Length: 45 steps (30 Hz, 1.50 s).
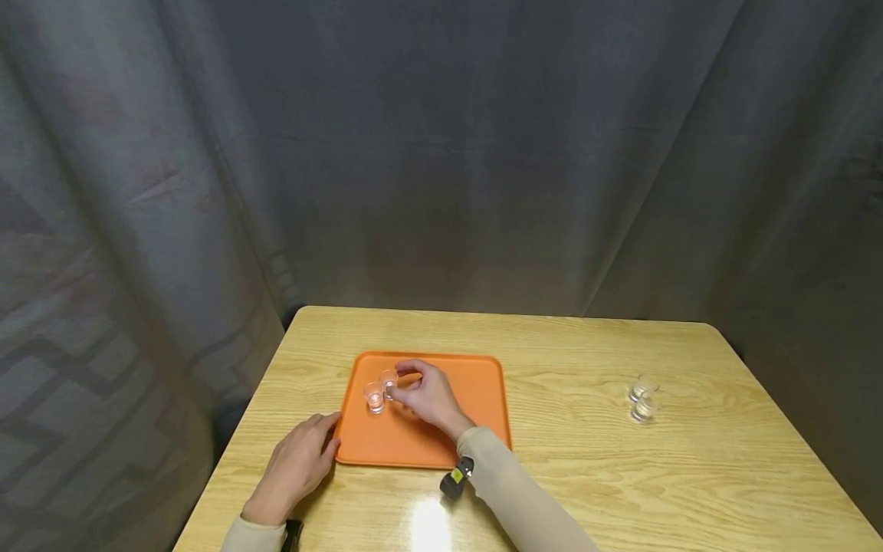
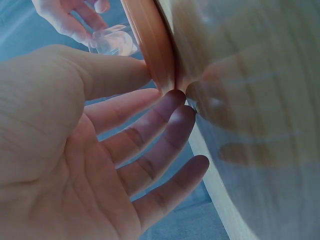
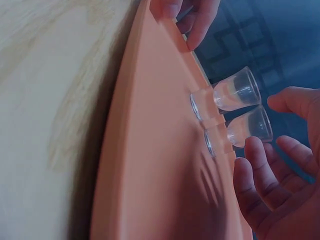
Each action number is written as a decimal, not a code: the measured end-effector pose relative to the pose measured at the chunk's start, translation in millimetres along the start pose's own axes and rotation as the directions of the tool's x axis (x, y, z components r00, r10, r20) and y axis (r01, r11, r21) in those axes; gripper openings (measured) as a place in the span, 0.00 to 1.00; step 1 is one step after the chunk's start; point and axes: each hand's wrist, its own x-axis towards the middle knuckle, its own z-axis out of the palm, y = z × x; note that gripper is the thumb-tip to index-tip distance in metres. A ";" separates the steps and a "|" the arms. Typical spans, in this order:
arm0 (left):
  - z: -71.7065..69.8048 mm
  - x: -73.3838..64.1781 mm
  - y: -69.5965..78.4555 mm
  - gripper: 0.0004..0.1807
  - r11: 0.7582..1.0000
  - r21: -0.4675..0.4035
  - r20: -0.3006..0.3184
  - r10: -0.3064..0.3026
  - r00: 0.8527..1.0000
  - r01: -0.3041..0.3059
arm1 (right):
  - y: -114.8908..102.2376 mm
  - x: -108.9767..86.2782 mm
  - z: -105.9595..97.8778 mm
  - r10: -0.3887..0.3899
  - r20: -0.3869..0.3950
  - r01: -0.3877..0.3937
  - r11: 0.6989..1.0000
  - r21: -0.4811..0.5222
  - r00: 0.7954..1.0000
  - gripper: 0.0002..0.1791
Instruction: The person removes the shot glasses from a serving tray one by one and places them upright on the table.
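Two small clear glasses stand upright side by side on an orange tray (image 1: 448, 441). My right hand (image 1: 428, 395) is around the farther glass (image 3: 252, 127); in the right wrist view, the thumb is near its rim and a fingertip overlaps its side, and I see no firm grip. Beside it stands the other glass (image 1: 375, 399), close to the first. At the tray's left edge, my left hand (image 1: 300, 460) touches the rim with thumb and fingertips, its fingers (image 2: 155, 165) fairly straight and spread.
Two more small clear glasses (image 1: 644, 408) stand close together on the right part of the wooden table (image 1: 572, 460). Dark curtains (image 1: 441, 192) hang behind the table and at its sides. A black device (image 1: 453, 481) is on my right wrist.
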 end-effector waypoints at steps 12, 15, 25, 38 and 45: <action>-0.3 -0.1 -0.7 0.23 1.000 -0.007 0.004 0.004 1.000 -0.004 | -1.1 4.0 4.0 0.003 0.010 -0.002 0.995 -0.099 1.000 0.23; 0.3 -0.1 -0.6 0.23 1.000 -0.007 0.002 0.008 1.000 -0.008 | 0.0 4.9 4.0 0.002 0.007 -0.002 0.997 -0.078 1.000 0.23; -0.7 0.1 -0.2 0.23 1.000 -0.004 -0.002 0.004 1.000 -0.004 | 7.7 8.9 6.5 -0.017 -0.014 0.016 0.996 -0.083 1.000 0.21; 0.8 -0.7 0.9 0.23 1.000 -0.012 0.000 -0.004 1.000 0.004 | 13.3 6.6 5.9 -0.046 -0.068 0.042 0.997 -0.067 0.997 0.21; -0.6 -0.1 0.7 0.23 1.000 -0.015 0.002 -0.007 1.000 0.007 | 13.1 5.8 4.2 -0.021 -0.063 0.020 0.999 -0.025 0.998 0.21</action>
